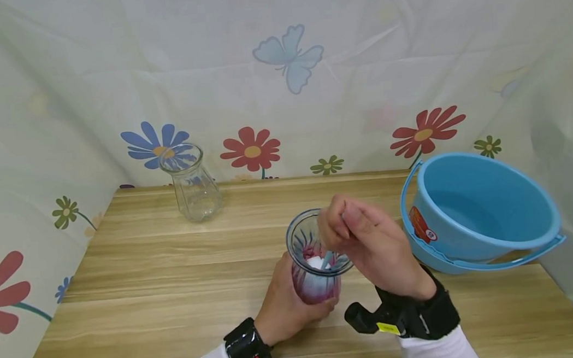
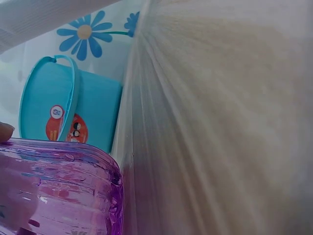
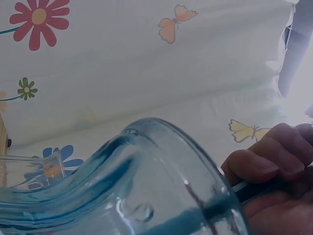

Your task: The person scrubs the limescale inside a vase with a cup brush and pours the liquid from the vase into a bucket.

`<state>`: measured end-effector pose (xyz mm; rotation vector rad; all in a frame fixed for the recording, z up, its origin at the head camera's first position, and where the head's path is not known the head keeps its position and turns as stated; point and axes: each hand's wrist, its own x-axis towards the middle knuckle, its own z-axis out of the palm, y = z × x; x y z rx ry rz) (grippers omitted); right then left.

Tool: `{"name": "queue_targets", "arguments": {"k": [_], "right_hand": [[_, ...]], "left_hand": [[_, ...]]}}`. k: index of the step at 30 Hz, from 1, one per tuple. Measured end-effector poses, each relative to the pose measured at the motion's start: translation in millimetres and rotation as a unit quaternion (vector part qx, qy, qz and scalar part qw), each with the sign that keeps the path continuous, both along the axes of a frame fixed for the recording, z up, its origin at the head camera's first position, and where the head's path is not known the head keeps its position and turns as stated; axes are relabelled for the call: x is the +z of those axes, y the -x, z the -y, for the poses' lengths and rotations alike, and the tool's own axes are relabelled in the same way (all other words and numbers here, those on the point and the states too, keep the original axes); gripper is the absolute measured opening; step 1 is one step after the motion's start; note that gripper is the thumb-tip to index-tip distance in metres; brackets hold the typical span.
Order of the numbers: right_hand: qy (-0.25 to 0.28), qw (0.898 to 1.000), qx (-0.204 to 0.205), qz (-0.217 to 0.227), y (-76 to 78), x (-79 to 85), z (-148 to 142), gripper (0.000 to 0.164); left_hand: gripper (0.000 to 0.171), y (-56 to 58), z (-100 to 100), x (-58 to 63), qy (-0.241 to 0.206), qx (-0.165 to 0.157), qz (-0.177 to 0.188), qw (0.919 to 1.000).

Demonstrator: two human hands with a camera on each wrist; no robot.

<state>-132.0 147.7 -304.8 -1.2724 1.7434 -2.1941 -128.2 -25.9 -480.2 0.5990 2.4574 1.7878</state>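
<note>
- Pale cloth (image 1: 350, 98) printed with flowers and butterflies walls in the wood-grain tabletop (image 1: 151, 297) in front of me.
- Centre stage, near my edge: the tinted vase (image 1: 316, 286), blue at the mouth, purple-pink lower down; whether its base touches the wood, I can't tell.
- My left hand (image 1: 283, 305) is on it, fingers and thumb curled round the lower body.
- And up at the rim, my right hand (image 1: 366, 240)! Fingers folded in tight, pinching the teal stick (image 1: 326, 260), which slants down through the mouth.
- Inside the glass, a white piece (image 1: 316, 262) sits by the stick's lower end; I can't make out whether the two are joined.
- Over at the far left stands the clear vase (image 1: 198, 195), upright, well apart from my hands.
- Out right, the blue bucket (image 1: 485, 205), red sticker (image 1: 421, 225) on its side, handle (image 1: 513, 265) hanging down in front.
</note>
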Motion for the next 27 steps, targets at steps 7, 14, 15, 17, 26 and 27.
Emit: {"name": "queue_targets", "arguments": {"k": [7,14,15,17,26,27], "right_hand": [[0.073,0.994,0.005,-0.078,-1.8,-0.6,5.0,0.033],[0.064,0.996,-0.029,-0.050,-0.8,-0.4,6.9,0.034],[0.050,0.997,-0.037,-0.042,-0.7,-0.4,7.1,0.034],[0.023,0.998,-0.047,-0.031,-0.9,-0.6,7.6,0.035],[-0.039,0.997,-0.061,-0.005,-0.9,-1.6,8.8,0.035],[-0.041,0.997,-0.064,-0.008,-0.7,-1.5,9.2,0.035]], "left_hand": [[0.106,0.6,-0.3,0.1,0.001,-0.002,-0.009,1.0000],[0.104,0.9,-1.0,0.7,-0.006,-0.009,-0.019,0.9998],[0.103,0.8,-1.1,0.7,-0.006,-0.010,-0.021,0.9997],[0.102,0.8,-1.0,0.4,-0.005,-0.011,-0.023,0.9997],[0.100,2.0,-0.5,1.1,-0.010,-0.015,-0.015,0.9997],[0.100,2.2,-0.5,1.3,-0.010,-0.015,-0.016,0.9997]]}}
